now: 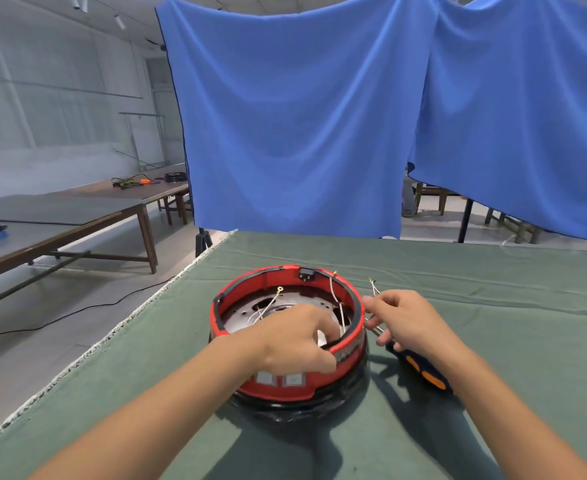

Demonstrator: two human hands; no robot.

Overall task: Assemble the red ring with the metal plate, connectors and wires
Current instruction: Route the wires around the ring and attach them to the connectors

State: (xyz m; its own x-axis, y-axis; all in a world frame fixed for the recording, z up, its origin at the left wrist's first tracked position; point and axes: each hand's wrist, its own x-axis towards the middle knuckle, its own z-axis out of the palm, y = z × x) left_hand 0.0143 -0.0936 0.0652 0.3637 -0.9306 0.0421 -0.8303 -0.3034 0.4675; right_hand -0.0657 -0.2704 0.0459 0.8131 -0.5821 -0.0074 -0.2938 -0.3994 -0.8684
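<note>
The red ring (274, 282) stands on a black base (302, 403) in the middle of the green table. A dark metal plate (247, 311) with holes lies inside it. White wires (336, 296) with small ring terminals rise from the plate, and a black connector (306, 274) sits at the ring's far wall. My left hand (295, 337) reaches into the ring's near right side, fingers curled around a small white part by the rim. My right hand (406, 320) is just outside the ring's right edge, pinching thin wires (373, 287). A blue and orange screwdriver (423, 372) lies under that wrist.
The green cloth table (493, 289) stretches to the right and front, its left edge running diagonally. Blue curtains (319, 116) hang behind it. Long wooden tables (77, 216) with cables stand to the left, and a black cable runs over the floor.
</note>
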